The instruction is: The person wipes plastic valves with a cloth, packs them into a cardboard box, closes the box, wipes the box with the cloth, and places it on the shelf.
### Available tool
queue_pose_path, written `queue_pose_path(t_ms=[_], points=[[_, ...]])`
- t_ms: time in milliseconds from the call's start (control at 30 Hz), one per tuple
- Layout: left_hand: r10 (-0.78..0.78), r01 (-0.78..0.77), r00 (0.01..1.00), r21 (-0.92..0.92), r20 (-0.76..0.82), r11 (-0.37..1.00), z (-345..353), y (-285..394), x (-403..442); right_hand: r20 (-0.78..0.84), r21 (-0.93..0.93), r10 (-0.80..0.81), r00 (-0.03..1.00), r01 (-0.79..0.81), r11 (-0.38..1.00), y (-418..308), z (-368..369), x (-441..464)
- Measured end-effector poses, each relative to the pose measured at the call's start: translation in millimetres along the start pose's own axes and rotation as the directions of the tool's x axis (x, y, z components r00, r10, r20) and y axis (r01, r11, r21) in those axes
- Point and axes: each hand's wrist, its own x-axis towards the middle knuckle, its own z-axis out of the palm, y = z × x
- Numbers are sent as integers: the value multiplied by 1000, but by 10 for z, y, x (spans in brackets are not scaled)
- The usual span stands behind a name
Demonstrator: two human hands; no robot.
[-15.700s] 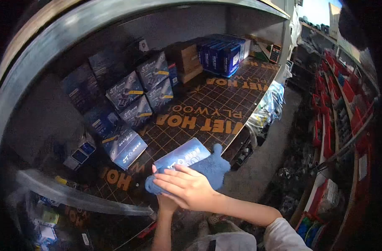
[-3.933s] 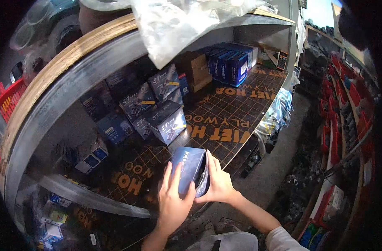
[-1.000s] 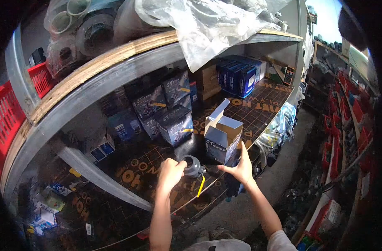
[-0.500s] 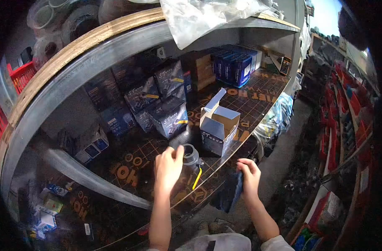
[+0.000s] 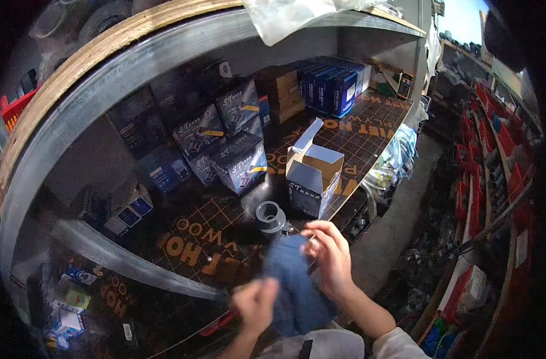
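A dark blue cloth hangs in front of me, held at its upper right edge in the pinched fingers of my right hand. My left hand is at the cloth's left edge, smeared by motion, so its grip is unclear. Just beyond the cloth, a grey plastic valve stands on the shelf with its round opening facing up. The cloth hides its lower part and its yellow handle. An opened carton with raised flaps stands right behind the valve, near the shelf's edge.
Closed valve boxes are stacked behind on the plywood shelf. Blue boxes stand farther back. A metal brace crosses at left, and a shelf beam arches overhead. Red bins line the aisle's right side.
My left hand has left the valve and come down toward me beside the cloth. My right hand has moved left, bringing the cloth in front of the valve.
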Motion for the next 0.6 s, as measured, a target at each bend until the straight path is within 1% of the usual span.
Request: queue_pose_path(t_ms=[33,67,133,167,200,233,267,300,333,367,400,433,467,500,533,600], points=[[-11,8,980,-16,-201,1000,-49,51,43,68,-92,-62,996,68,993,139,-117,155],[16,16,900,70,-435,997,-84,-33,71,131,-370,-155,979,193,909,248,-211,302],[99,-168,754,-44,-649,985,-23,125,269,363,-583,-220,905,405,704,450,-377,601],[101,-168,757,-44,-646,985,-12,124,348,459,-571,-161,874,429,700,615,-499,759],[308,-210,738,229,-601,951,-9,93,423,549,-556,-101,830,453,697,716,-577,850],[495,-245,710,483,-501,841,5,69,511,573,-679,37,819,449,581,623,-542,863],[565,-297,716,555,-410,778,51,75,649,578,-697,47,815,463,547,666,-577,919],[442,-247,847,518,-294,819,51,87,704,588,-682,66,806,451,577,584,-504,927],[312,-227,929,361,-197,904,93,125,791,597,-667,85,798,435,605,510,-424,931],[292,-250,955,383,-54,889,101,74,855,609,-633,4,793,483,605,556,-395,960],[263,-277,961,399,90,874,112,-25,909,617,-600,-77,784,531,599,625,-410,1017],[232,-276,960,383,158,882,150,-112,935,631,-650,-96,770,592,476,708,-450,1086],[201,-274,953,368,225,888,186,-189,956,616,-626,-66,785,538,564,779,-487,1130],[239,-299,950,361,203,883,215,-234,988,601,-617,-71,796,519,592,783,-458,1120],[243,-285,957,357,157,890,232,-232,1014,586,-607,-76,807,499,619,776,-446,1102],[270,-312,949,351,165,883,185,-343,1064,563,-510,-92,821,433,744,713,-461,1008]])
